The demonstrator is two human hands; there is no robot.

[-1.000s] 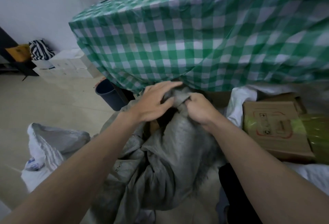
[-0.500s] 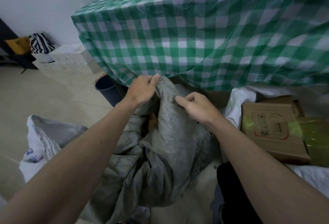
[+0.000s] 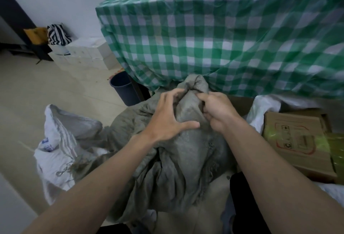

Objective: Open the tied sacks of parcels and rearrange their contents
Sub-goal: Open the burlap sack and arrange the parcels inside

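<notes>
A grey woven sack [image 3: 178,168] stands in front of me on the floor, its neck bunched into a tuft [image 3: 195,85] at the top. My right hand [image 3: 217,111] grips the gathered neck just below the tuft, fingers curled into the cloth. My left hand [image 3: 167,120] lies spread on the sack's left side, fingertips at the neck, thumb stretched across the front. What the sack holds is hidden.
A white woven sack [image 3: 55,146] lies slumped at the left. A cardboard box [image 3: 296,140] with yellow-green tape sits at the right on white sacking. Behind stands a table under a green checked cloth [image 3: 214,34], a dark bin [image 3: 124,90] beside it, white boxes [image 3: 83,55] by the wall.
Both hands have gathered the sack's mouth together: the loose cloth now forms a bunched neck. My left hand moved right from the rim onto the sack's side.
</notes>
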